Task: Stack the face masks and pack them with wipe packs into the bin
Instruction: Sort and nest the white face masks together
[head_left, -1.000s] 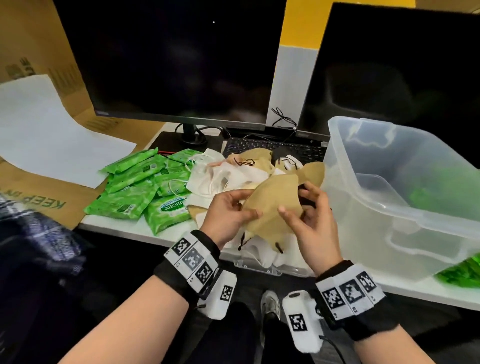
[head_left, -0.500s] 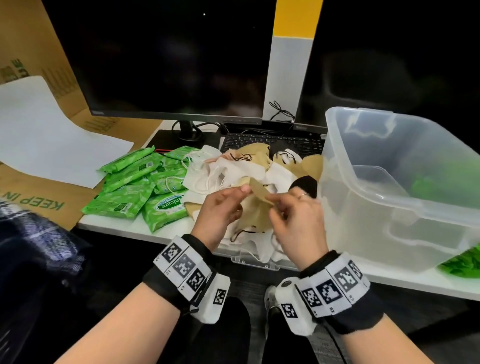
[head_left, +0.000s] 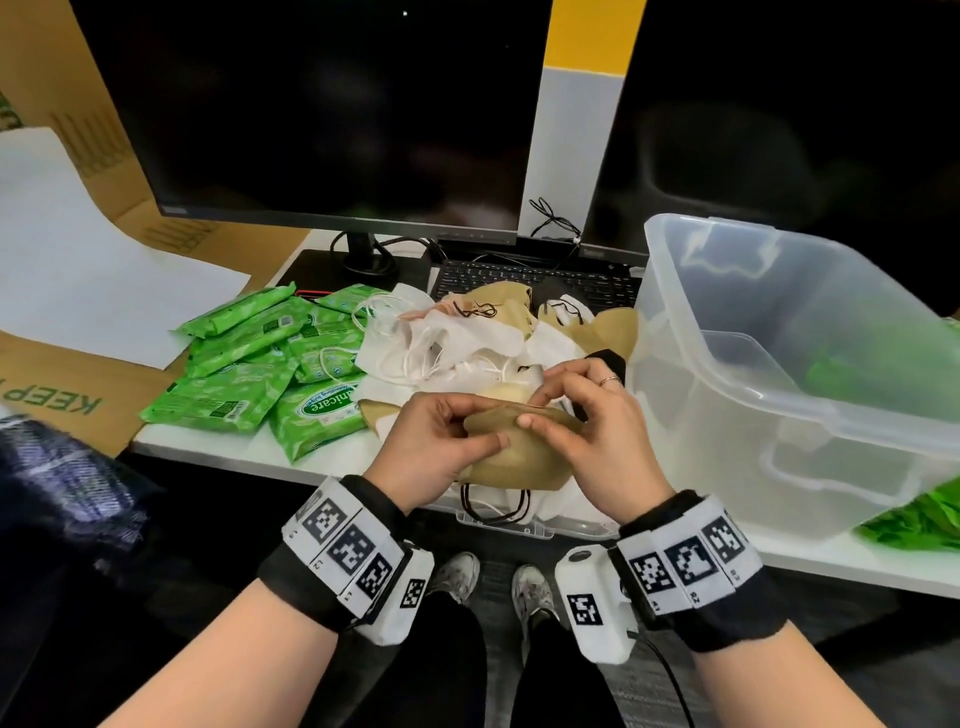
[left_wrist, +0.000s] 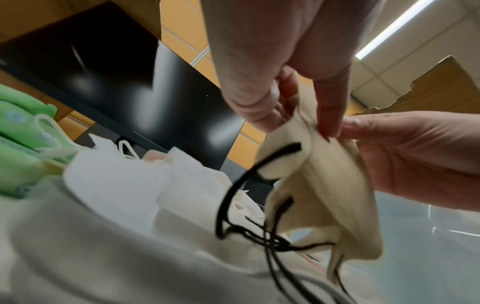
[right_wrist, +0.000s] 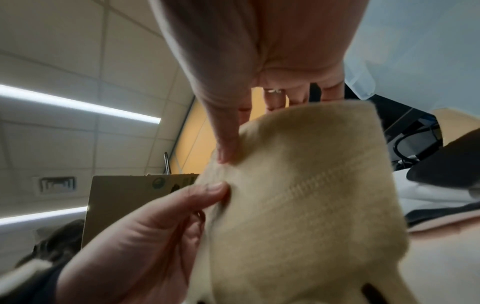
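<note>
Both hands hold one tan face mask (head_left: 511, 457) with dark ear loops, just above the table's front edge. My left hand (head_left: 441, 441) pinches its left side and my right hand (head_left: 587, 426) pinches its top and right side. The left wrist view shows the same mask (left_wrist: 319, 181) folded, its loops dangling. In the right wrist view the tan mask (right_wrist: 298, 195) fills the frame. Behind lies a loose pile of white and tan masks (head_left: 467, 343). Green wipe packs (head_left: 249, 374) lie to the left. The clear plastic bin (head_left: 789, 415) stands to the right.
Two dark monitors (head_left: 322, 114) and a keyboard (head_left: 535, 280) stand behind the pile. Cardboard (head_left: 62, 405) and a white sheet (head_left: 88, 270) lie at far left. More green packs (head_left: 919, 519) sit right of the bin, and something green shows through its wall.
The tan mask, held spread open a second ago, has been folded and brought lower toward the table's front edge. Both hands moved closer together on it.
</note>
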